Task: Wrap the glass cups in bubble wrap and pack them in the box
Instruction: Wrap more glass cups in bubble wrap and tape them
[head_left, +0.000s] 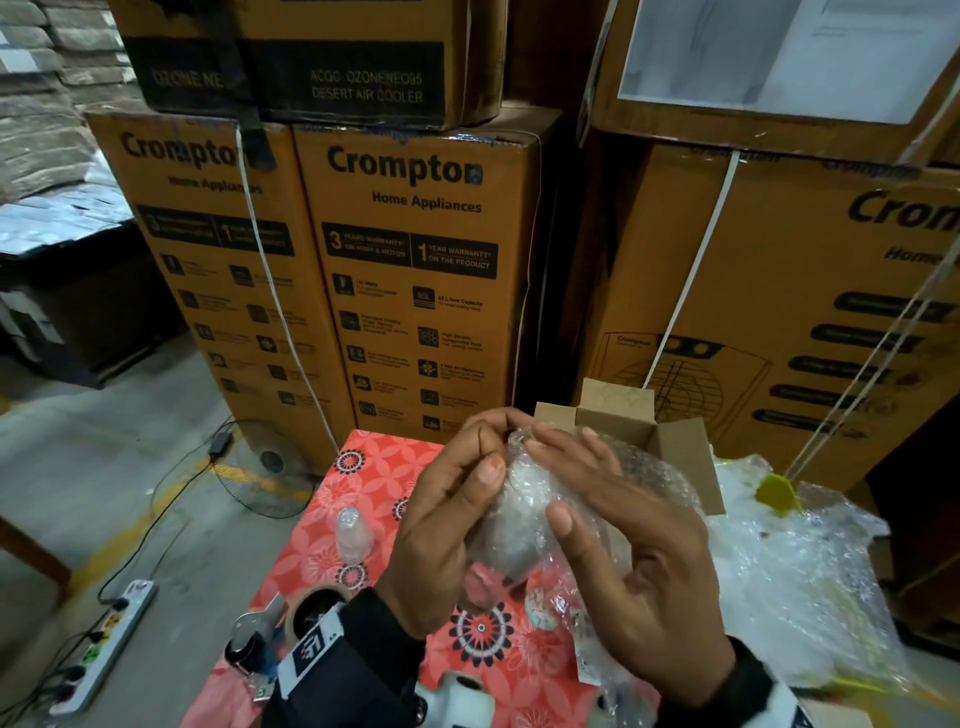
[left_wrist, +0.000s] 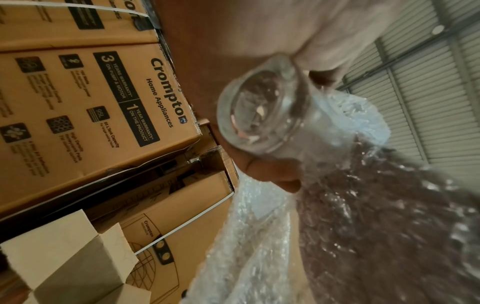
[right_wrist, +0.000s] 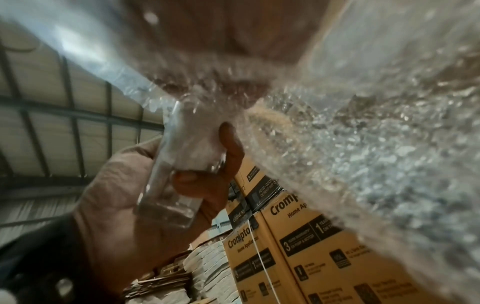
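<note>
- Left hand (head_left: 441, 525) grips a glass cup (left_wrist: 262, 109), half rolled in bubble wrap (head_left: 618, 467).
- Right hand (head_left: 623, 561), fingers straight, presses the wrap on.
- Another cup (head_left: 354, 535) waits bare on the bench (head_left: 374, 467); nothing visibly packed in the box (head_left: 623, 421).

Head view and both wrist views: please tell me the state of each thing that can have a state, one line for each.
glass cup: held up, partly wrapped, base still bare
bubble wrap: being folded around the cup
left hand: grips the wrapped cup
right hand: fingers straight, pressing the wrap
small cardboard box: flaps open
second glass cup: unwrapped, on the red cloth
</note>
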